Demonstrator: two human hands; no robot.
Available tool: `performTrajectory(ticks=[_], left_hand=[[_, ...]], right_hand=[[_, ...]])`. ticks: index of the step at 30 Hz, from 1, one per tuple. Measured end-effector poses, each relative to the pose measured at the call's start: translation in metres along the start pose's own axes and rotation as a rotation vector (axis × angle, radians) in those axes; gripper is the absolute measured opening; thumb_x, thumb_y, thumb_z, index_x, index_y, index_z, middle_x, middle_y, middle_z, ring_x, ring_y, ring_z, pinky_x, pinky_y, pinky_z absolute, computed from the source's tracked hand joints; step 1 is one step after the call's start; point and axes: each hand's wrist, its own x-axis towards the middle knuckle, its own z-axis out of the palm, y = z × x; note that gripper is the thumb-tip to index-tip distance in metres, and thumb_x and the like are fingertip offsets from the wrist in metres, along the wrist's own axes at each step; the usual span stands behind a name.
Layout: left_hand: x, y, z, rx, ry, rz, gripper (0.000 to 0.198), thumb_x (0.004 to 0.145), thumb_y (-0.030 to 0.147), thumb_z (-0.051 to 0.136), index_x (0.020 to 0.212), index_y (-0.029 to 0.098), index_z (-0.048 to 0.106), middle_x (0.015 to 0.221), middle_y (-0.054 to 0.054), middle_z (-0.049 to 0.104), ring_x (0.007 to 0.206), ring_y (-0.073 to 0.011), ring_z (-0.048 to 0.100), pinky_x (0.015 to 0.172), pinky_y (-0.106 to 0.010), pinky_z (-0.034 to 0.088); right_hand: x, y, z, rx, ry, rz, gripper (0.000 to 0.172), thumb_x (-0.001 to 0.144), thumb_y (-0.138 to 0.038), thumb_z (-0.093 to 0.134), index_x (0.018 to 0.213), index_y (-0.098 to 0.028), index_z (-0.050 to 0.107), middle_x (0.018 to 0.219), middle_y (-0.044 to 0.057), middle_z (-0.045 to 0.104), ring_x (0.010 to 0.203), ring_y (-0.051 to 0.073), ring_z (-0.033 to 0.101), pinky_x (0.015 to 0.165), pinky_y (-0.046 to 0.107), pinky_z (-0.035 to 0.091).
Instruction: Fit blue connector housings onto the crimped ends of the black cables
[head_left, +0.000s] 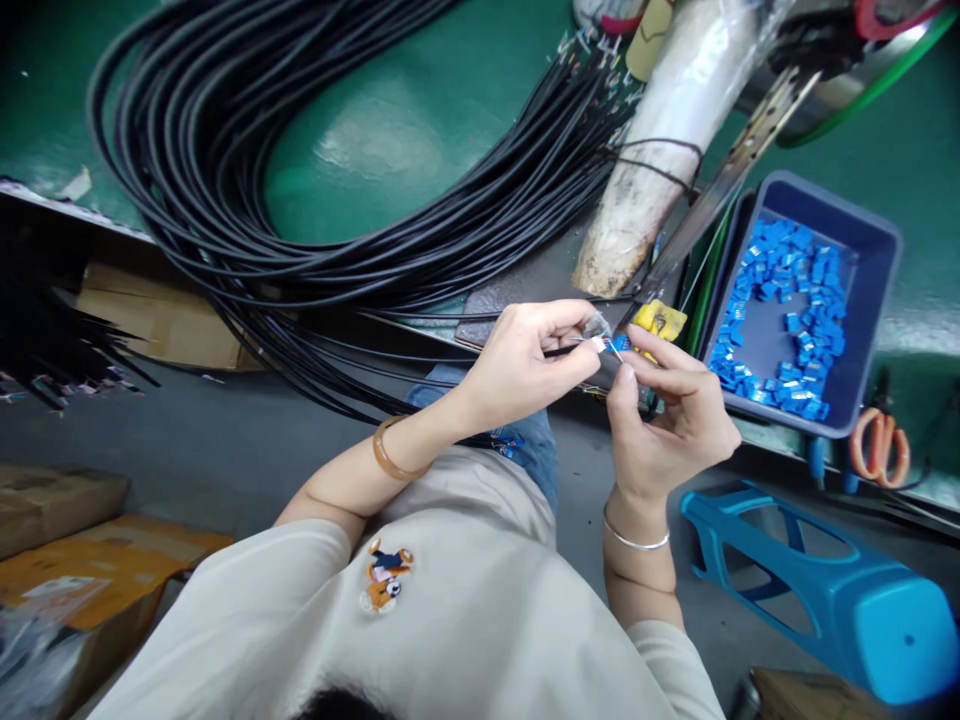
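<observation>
My left hand (pixel 521 362) is closed in a pinch on the end of a black cable (pixel 556 352), near the bench edge. Thin stripped wires (pixel 611 348), white and blue among them, fan out from that end between my hands. With thumb and index finger, my right hand (pixel 667 410) pinches one of these fine wires; its tip is too small to make out. Just beyond my fingertips is a yellow piece (pixel 660 320) on a metal tool. Beside my right hand, a grey-blue bin (pixel 874 300) holds many small blue connectors (pixel 814 335).
A big looped bundle of black cables (pixel 202 200) covers the green bench (pixel 390 130). A plastic-wrapped roll (pixel 660 160) and a metal bar (pixel 742 150) slope toward my hands. Orange-handled scissors (pixel 879 448) hang at the edge above a blue stool (pixel 847 590). Cardboard boxes (pixel 90 590) stand lower left.
</observation>
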Motion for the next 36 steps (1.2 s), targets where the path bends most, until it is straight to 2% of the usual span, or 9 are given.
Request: performTrajectory(ticks=[5,11,18,22,27,33,36], left_hand=[[0.0009,0.0053,-0.0011,-0.012,-0.01,0.003,0.013,0.085,0.015,0.056,0.072,0.015,0.056,0.063,0.002,0.046,0.059,-0.0066,0.042,0.054,-0.021,0.033],[0.0013,0.0036,-0.0036,-0.086,-0.072,-0.052,0.015,0.088,0.016,0.054,0.073,0.014,0.054,0.063,0.004,0.038,0.057,-0.0052,0.034,0.052,-0.021,0.029],[0.0006,0.0062,-0.0028,-0.07,-0.063,-0.055,0.016,0.087,0.016,0.055,0.071,0.014,0.052,0.063,0.004,0.037,0.058,-0.0053,0.032,0.052,-0.02,0.028],[0.0005,0.0099,-0.0036,-0.061,-0.068,-0.041,0.016,0.087,0.015,0.054,0.072,0.015,0.051,0.064,0.004,0.038,0.059,-0.0056,0.034,0.054,-0.02,0.03],[-0.0008,0.0079,-0.0048,-0.068,-0.097,-0.079,0.013,0.086,0.015,0.055,0.072,0.014,0.052,0.064,0.004,0.038,0.058,-0.0058,0.034,0.053,-0.02,0.031],[-0.0023,0.0057,-0.0059,-0.116,-0.13,-0.103,0.012,0.085,0.016,0.056,0.074,0.014,0.054,0.065,0.004,0.039,0.058,-0.0052,0.035,0.052,-0.019,0.032],[-0.0038,0.0049,-0.0074,-0.163,-0.132,-0.097,0.009,0.084,0.018,0.059,0.077,0.013,0.057,0.066,0.003,0.044,0.058,-0.0055,0.04,0.052,-0.019,0.034]], right_hand=[[0.0008,-0.0036,-0.0015,-0.043,-0.012,-0.03,0.015,0.083,-0.009,0.071,0.091,-0.019,0.065,0.111,0.006,0.077,0.097,0.021,0.077,0.081,0.035,0.067],[-0.0033,0.001,-0.0021,-0.082,-0.019,-0.07,0.017,0.081,-0.008,0.071,0.089,-0.02,0.062,0.11,0.005,0.077,0.094,0.02,0.077,0.076,0.032,0.067],[0.0012,-0.0006,-0.0007,-0.113,0.005,-0.102,0.02,0.08,-0.006,0.073,0.094,-0.019,0.067,0.104,0.005,0.078,0.094,0.02,0.077,0.076,0.03,0.066],[0.0021,-0.0022,-0.001,-0.138,0.014,-0.133,0.021,0.078,-0.006,0.074,0.092,-0.019,0.067,0.104,0.004,0.078,0.093,0.021,0.077,0.08,0.034,0.067],[-0.0034,0.0003,-0.0002,-0.114,0.018,-0.16,0.022,0.077,-0.004,0.072,0.092,-0.018,0.063,0.109,0.006,0.078,0.088,0.019,0.078,0.075,0.029,0.067],[-0.0059,0.0003,-0.0016,-0.201,0.019,-0.198,0.021,0.08,-0.008,0.072,0.095,-0.021,0.065,0.105,0.003,0.079,0.085,0.018,0.078,0.077,0.027,0.065],[-0.0057,-0.0006,-0.0019,-0.17,0.015,-0.144,0.018,0.081,-0.01,0.071,0.093,-0.021,0.065,0.107,0.004,0.079,0.085,0.019,0.078,0.075,0.03,0.066]])
